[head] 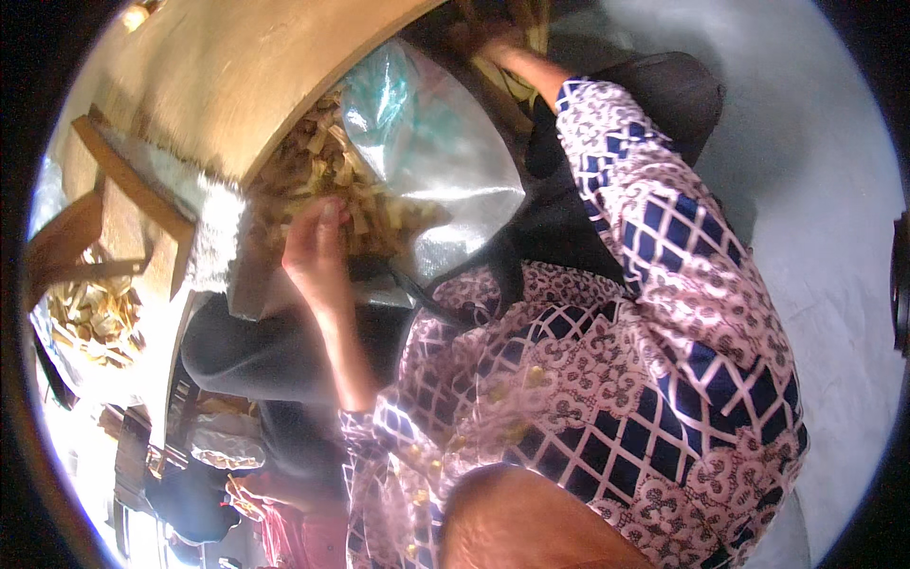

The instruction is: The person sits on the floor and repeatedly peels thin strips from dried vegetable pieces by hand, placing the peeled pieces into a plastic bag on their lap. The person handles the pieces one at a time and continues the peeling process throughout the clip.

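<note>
My left hand (320, 238), palm turned partly up and fingers curled together, is over a heap of pale, dry plant-like strips (366, 213) at centre left; whether a piece is between its fingertips cannot be told. A shiny clear plastic sheet or bag (455, 171) with a green tint lies against the heap. At the top, my right hand (490, 43) reaches into deep shadow beside long pale strips (537, 25). Its fingers are blurred and dark, so its hold cannot be made out.
A large tan curved surface (234, 64) spans the upper left. A brown wooden frame piece (135, 178) stands at the left, near another heap of pale pieces (99, 313). At the lower left, another person's red garment (306, 533) shows beside a filled clear bag (227, 437).
</note>
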